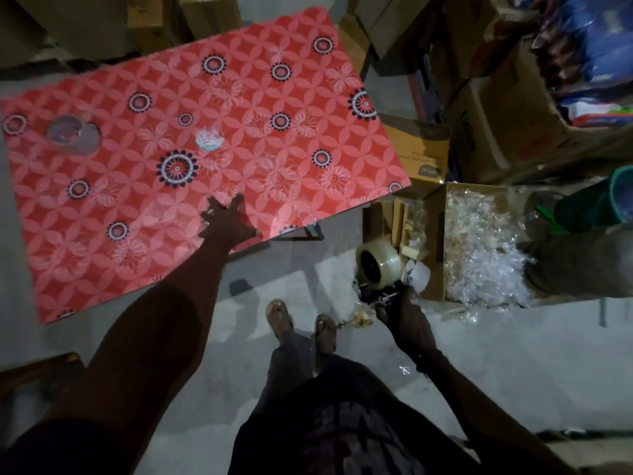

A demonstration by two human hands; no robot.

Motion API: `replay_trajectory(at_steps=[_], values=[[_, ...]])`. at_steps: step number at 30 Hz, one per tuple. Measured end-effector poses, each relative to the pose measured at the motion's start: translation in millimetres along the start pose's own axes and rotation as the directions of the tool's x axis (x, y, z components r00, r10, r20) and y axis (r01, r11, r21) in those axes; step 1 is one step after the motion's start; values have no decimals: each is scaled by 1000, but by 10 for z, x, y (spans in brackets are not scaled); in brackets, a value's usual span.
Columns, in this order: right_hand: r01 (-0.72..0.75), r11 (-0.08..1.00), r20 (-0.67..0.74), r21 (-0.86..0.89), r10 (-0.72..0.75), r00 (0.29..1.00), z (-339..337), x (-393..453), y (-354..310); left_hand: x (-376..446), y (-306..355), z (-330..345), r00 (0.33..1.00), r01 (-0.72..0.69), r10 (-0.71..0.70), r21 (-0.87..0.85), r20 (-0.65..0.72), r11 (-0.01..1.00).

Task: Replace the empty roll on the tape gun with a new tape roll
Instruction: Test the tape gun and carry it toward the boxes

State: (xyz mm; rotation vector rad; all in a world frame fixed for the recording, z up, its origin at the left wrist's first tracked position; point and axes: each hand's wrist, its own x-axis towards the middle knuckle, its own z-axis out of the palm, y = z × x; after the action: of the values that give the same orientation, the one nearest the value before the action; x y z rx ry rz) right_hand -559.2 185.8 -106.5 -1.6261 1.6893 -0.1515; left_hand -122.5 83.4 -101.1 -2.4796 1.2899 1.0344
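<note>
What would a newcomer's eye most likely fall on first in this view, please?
Probably the big red flower-patterned tabletop filling the upper left, with the left hand spread flat on its near edge. Next, the tape gun with a clear tape roll gripped in the right hand at lower right, beside an open cardboard box of crumpled clear plastic.

Single view, head-mounted, wide-angle: it looked steeply down from my head over my own body and feet (301, 323) to the floor. The red patterned table (102, 207) lay left and ahead, the open carton (435, 234) right. Both my arms reached into frame from below.
</note>
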Motion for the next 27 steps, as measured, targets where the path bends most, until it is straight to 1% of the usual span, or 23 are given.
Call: replay_trajectory(at_steps=[2, 4, 6, 9, 12, 13, 16, 18, 20, 23, 25, 27], values=[[80, 997, -47, -13, -80, 996, -52, 2, -78, -121, 66, -7, 999, 6, -8, -45, -46, 999], [70, 997, -73, -21, -72, 995, -122, 9, -200, -187, 55, 51, 992, -40, 26, -105, -126, 994], [67, 998, -69, -15, -68, 995, -182, 7, -262, -229, 30, 105, 979, -71, 38, -161, -201, 984], [111, 994, -58, -15, -112, 992, -224, 1, -299, -37, -200, 349, 937, -126, 37, -236, -348, 964], [153, 988, -66, -31, -154, 986, -257, 44, -372, -285, -253, 291, 932, -143, 27, -298, -361, 944], [169, 986, -55, -11, -169, 984, -294, 35, -455, -453, -235, 217, 929, -150, 27, -309, -370, 939], [276, 955, -22, 112, -276, 961, -413, 74, -675, -1036, -75, -107, 926, -172, 16, -383, -378, 907], [298, 939, -35, 172, -296, 954, -466, 170, -822, -1221, -53, -222, 929, -160, -3, -408, -370, 899], [307, 929, -74, 209, -298, 952, -498, 262, -1018, -1291, -90, -294, 929, -150, -27, -442, -369, 884], [344, 911, -122, 226, -324, 938, -535, 408, -1382, -1288, -201, -426, 913, -155, -51, -462, -404, 873], [338, 907, -128, 252, -315, 940, -568, 517, -1590, -1244, -249, -488, 900, -178, -58, -489, -431, 854], [339, 909, -119, 243, -319, 940, -573, 646, -1808, -1182, -313, -576, 903, -183, -73, -533, -423, 826]])
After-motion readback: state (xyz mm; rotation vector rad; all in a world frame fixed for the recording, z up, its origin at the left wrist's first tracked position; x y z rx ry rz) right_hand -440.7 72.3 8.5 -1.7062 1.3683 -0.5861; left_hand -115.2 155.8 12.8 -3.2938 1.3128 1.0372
